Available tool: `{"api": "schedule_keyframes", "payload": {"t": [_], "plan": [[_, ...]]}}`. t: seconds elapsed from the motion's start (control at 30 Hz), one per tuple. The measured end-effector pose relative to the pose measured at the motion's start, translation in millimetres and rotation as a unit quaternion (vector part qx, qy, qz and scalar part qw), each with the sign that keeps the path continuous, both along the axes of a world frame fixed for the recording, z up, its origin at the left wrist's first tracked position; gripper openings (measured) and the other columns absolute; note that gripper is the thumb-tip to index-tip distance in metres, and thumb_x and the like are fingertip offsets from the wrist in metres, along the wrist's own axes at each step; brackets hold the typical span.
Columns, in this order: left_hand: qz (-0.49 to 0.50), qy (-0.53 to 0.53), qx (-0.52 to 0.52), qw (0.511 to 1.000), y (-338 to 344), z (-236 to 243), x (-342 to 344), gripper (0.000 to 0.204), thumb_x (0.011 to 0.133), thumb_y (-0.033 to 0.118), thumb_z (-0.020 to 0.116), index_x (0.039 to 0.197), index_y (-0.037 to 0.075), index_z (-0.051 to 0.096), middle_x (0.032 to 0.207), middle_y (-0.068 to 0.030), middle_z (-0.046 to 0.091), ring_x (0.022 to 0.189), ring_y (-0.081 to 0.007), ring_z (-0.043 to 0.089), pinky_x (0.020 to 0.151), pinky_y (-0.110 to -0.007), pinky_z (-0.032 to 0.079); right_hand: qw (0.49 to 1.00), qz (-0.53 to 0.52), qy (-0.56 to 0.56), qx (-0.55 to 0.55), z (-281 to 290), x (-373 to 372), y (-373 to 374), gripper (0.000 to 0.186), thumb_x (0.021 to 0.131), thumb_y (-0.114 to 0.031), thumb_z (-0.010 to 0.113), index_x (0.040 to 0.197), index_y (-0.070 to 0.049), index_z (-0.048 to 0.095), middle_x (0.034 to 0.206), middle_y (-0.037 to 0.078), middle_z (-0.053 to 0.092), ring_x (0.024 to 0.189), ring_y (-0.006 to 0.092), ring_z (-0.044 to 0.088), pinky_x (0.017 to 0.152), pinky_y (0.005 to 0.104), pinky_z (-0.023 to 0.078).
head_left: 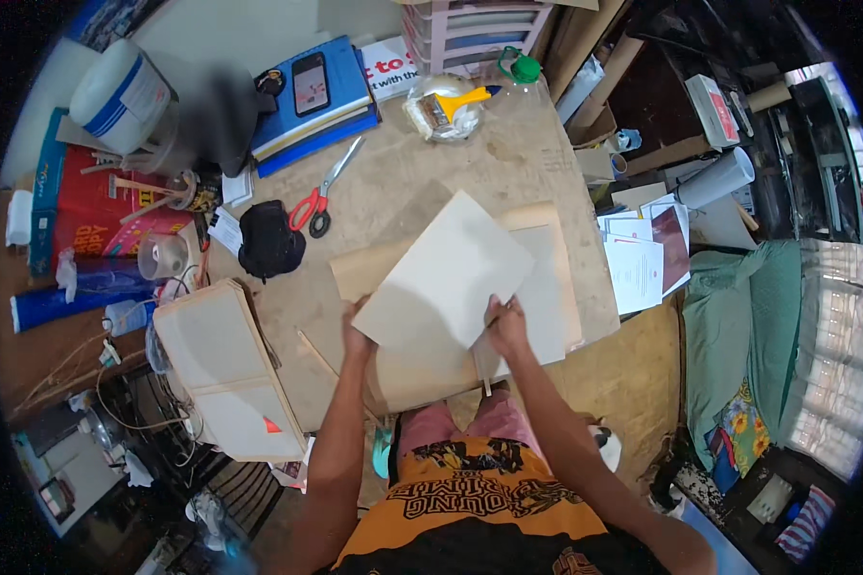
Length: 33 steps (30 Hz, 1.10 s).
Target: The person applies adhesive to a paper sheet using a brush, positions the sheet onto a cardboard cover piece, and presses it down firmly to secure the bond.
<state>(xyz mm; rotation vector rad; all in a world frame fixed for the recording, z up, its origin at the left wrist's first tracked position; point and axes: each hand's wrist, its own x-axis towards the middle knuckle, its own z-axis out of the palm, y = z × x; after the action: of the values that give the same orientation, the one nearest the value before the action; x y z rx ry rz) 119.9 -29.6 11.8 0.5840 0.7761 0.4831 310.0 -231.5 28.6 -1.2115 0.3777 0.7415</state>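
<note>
A stiff off-white sheet is tilted over the near part of the table. My left hand is closed on its lower left corner. My right hand is closed at its lower right edge, with a thin dark stick-like thing showing between the fingers; its kind I cannot make out. Under the sheet lie a brown paper piece and a greyish-white board, partly hidden. A thin wooden strip lies beside my left forearm. Another narrow strip juts past the table edge below my right hand.
Red-handled scissors and a black pouch lie left of the sheet. Farther back are a phone on blue books and a yellow-handled brush on a container. An open cardboard-coloured folder stands at the left edge. Papers lie right.
</note>
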Motion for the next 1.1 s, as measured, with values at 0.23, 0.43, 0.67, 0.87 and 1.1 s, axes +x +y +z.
{"api": "schedule_keyframes", "payload": {"t": [0.23, 0.43, 0.67, 0.87, 1.1], "plan": [[-0.192, 0.211, 0.292, 0.913, 27.8, 10.2, 8.0, 0.036, 0.088, 0.000, 0.055, 0.123, -0.003, 0.047, 0.117, -0.0104, 0.059, 0.109, -0.0192, 0.055, 0.097, -0.032, 0.040, 0.981, 0.076, 0.166, 0.059, 6.0, -36.2, -49.0, 0.026, 0.085, 0.005, 0.054, 0.111, 0.000, 0.049, 0.110, 0.011, 0.054, 0.092, 0.0174, 0.054, 0.080, 0.0304, 0.049], [-0.280, 0.282, 0.321, 0.860, 43.6, 22.0, 23.2, 0.036, 0.082, 0.000, 0.062, 0.116, -0.001, 0.051, 0.102, -0.0112, 0.063, 0.095, -0.0212, 0.060, 0.085, -0.034, 0.048, 0.971, 0.156, 0.132, 0.126, 59.7, 37.3, -78.9, 0.036, 0.079, -0.007, 0.067, 0.114, -0.002, 0.058, 0.098, 0.008, 0.067, 0.079, 0.0155, 0.062, 0.075, 0.0287, 0.050], [-0.344, 0.417, 0.656, 0.526, 73.9, 110.5, 156.2, 0.027, 0.074, 0.015, 0.068, 0.096, -0.001, 0.064, 0.097, -0.0206, 0.063, 0.093, -0.0362, 0.060, 0.084, -0.043, 0.047, 0.862, 0.412, -0.187, -0.228, 5.2, 63.7, -81.1, 0.039, 0.074, -0.009, 0.071, 0.110, 0.002, 0.059, 0.098, 0.011, 0.067, 0.088, 0.0187, 0.061, 0.079, 0.0322, 0.048], [-0.231, 0.364, 0.755, 0.494, 126.8, 117.3, 366.1, 0.036, 0.075, 0.018, 0.066, 0.106, -0.001, 0.062, 0.103, -0.0220, 0.059, 0.098, -0.0353, 0.058, 0.082, -0.043, 0.050, 0.897, 0.396, -0.118, -0.158, -17.5, 54.2, -75.1, 0.038, 0.074, -0.010, 0.069, 0.110, -0.001, 0.061, 0.099, 0.010, 0.068, 0.088, 0.0191, 0.062, 0.079, 0.0333, 0.049], [-0.418, 0.440, 0.750, 0.265, 158.1, 93.1, 433.3, 0.028, 0.073, 0.026, 0.059, 0.084, 0.003, 0.071, 0.087, -0.0199, 0.068, 0.086, -0.0350, 0.066, 0.078, -0.043, 0.053, 0.845, 0.452, -0.198, -0.206, -32.6, 56.9, -82.6, 0.042, 0.072, -0.028, 0.069, 0.107, -0.004, 0.063, 0.095, 0.018, 0.067, 0.087, 0.0307, 0.066, 0.078, 0.0383, 0.051]]}}
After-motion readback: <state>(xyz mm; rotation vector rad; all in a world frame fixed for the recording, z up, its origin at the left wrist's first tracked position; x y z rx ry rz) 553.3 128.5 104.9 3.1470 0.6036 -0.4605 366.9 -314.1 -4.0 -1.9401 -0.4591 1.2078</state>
